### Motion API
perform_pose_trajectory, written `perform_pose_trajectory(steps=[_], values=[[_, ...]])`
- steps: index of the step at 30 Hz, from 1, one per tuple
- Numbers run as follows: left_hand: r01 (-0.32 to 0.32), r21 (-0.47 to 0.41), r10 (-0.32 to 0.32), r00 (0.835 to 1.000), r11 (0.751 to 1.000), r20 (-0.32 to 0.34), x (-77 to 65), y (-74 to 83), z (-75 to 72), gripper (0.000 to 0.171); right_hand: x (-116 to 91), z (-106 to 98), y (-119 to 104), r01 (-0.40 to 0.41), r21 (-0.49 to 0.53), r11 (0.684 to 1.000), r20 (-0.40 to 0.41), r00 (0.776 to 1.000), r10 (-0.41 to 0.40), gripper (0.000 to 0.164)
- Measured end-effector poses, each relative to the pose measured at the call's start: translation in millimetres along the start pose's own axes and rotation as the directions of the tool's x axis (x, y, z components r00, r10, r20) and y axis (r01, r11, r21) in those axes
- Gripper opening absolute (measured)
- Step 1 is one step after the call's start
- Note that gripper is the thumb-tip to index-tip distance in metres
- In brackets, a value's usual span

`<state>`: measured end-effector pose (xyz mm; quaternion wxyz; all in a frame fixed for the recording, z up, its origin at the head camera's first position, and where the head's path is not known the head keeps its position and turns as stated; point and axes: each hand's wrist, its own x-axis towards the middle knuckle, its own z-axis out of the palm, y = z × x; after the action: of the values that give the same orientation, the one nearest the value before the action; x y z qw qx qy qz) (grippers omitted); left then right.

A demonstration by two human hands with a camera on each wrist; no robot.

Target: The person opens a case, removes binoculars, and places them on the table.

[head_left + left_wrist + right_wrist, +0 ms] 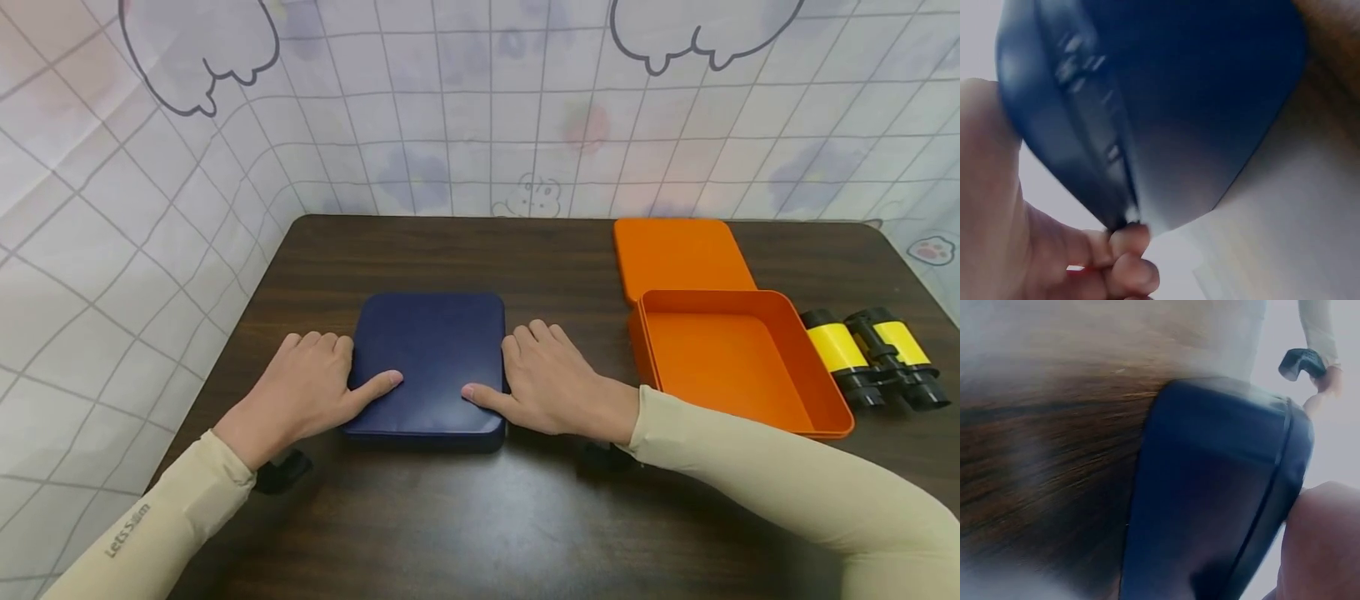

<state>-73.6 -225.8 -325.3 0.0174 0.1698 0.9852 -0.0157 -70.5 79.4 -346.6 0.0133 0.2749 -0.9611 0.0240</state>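
A navy blue rectangular box (431, 358) with rounded corners and its lid on is between my two hands, close over the dark wooden table. My left hand (311, 387) grips its left side, thumb laid on top of the lid. On the opposite side my right hand (551, 383) holds it the same way, thumb pointing inward over the lid. In the left wrist view the curled fingertips (1132, 272) are at the lid seam of the box (1210, 94). The right wrist view has the box (1204, 469) tilted in frame, the right fingers mostly hidden.
An open orange box (735, 358) stands on the right of the table (420, 517), its inside bare. Behind it lies a flat orange lid (682, 254). Yellow and black binoculars (877, 354) lie at the far right. A patterned cloth (465, 108) hangs behind the table and along the left.
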Motion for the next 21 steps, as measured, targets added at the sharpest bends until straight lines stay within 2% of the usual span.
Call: perform_pose_trajectory(steps=[4,8,11,14,18,21], values=[[0.015,-0.044,-0.012,0.997,0.999,0.071,7.4,-9.7,-5.2,0.092,4,-6,2,-0.057,0.051,0.997,0.097,0.994,0.052,0.083],[0.040,-0.140,-0.031,0.997,0.989,0.066,17.4,-22.4,-7.3,0.087,8,-12,8,-0.093,0.099,0.991,0.106,0.991,0.082,0.078],[0.051,-0.254,-0.038,0.998,0.966,0.054,24.3,-30.6,-6.4,0.078,12,-15,12,-0.102,0.153,0.983,0.094,0.992,0.088,0.070],[0.047,-0.368,-0.032,0.998,0.929,0.047,30.5,-36.4,-3.5,0.065,16,-16,17,-0.117,0.249,0.961,0.092,0.991,0.097,0.066],[0.052,-0.494,-0.019,0.997,0.868,0.073,39.0,-43.1,1.1,0.056,20,-14,21,-0.160,0.430,0.889,0.125,0.985,0.117,0.065],[0.097,-0.587,-0.018,0.990,0.804,0.139,43.8,-47.4,1.7,0.055,20,-12,25,-0.205,0.574,0.793,0.168,0.977,0.131,0.063]])
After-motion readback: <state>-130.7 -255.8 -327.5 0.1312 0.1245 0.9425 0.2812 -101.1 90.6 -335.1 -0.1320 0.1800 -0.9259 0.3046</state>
